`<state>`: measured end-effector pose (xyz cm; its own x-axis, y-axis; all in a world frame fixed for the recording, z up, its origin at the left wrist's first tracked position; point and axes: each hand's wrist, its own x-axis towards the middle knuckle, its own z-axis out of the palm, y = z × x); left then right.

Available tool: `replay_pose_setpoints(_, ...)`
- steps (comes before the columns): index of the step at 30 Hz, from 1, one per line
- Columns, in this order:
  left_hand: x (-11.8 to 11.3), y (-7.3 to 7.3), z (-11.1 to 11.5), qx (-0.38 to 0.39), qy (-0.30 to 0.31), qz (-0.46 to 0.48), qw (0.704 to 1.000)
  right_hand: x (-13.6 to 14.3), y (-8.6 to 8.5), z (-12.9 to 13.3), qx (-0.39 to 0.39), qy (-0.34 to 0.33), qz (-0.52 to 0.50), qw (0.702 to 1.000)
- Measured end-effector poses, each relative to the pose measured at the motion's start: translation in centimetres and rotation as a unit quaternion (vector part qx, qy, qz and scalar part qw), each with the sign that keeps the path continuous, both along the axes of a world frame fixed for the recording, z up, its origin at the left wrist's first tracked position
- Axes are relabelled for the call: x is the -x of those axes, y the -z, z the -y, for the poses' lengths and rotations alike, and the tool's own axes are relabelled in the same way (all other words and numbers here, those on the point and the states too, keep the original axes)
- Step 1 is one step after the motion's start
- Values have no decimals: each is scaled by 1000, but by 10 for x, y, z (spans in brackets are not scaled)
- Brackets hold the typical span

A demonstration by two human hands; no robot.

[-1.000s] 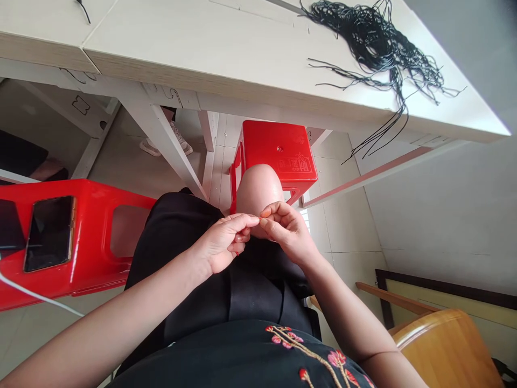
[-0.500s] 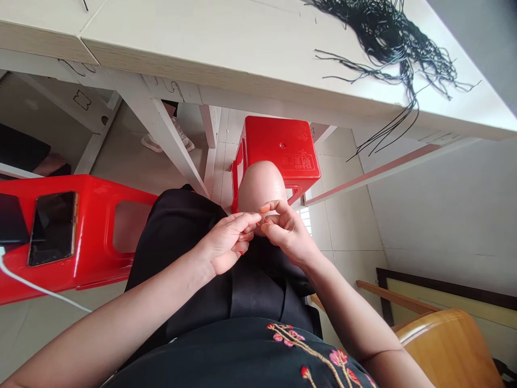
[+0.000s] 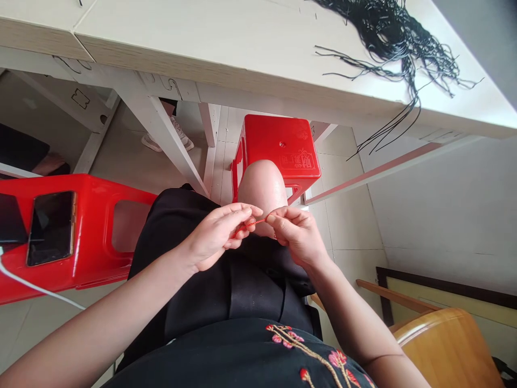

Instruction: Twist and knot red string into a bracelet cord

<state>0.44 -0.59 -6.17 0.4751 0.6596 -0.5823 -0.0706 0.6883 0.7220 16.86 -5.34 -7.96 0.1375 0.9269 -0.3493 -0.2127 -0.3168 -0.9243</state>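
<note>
Between my two hands, just above the bare knee point(image 3: 262, 183), runs a short length of thin red cord point(image 3: 259, 221). My left hand point(image 3: 220, 229) has its fingers curled and closed around the cord's left part, with the index finger reaching forward. On the other side my right hand point(image 3: 298, 234) pinches the cord between thumb and index finger. A bit of red also shows under the right fingers. The cord's ends are hidden inside the hands.
A bundle of black cords point(image 3: 398, 43) lies on the white table point(image 3: 210, 32), some strands hanging over its edge. One red stool point(image 3: 283, 143) stands beneath; another red stool point(image 3: 92, 226) at left carries a phone point(image 3: 51, 229). A wooden chair point(image 3: 452, 345) is at lower right.
My hands have moved slightly apart, and more red cord shows between them. The right fingers, raised and parted before, now close in a pinch. The left fingers have loosened a little.
</note>
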Motion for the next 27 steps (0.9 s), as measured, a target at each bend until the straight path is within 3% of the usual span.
replay_pose_setpoints(6, 16, -16, -6, -12, -18, -26, 999, -9, -7, -1, 16, 50, -24, 998)
replay_pose_setpoints(15, 20, -21, -5, -28, -38, -45, 998, -8, -5, 3, 3, 43, -21, 999)
replay_pose_setpoints(22, 6, -15, -2, -198, 73, -66, 975, -1, -6, 3, -27, 18, 16, 999)
replay_pose_setpoints(27, -6, -4, -5, -235, 57, -42, 970, 4, -4, 3, -48, -10, 22, 999)
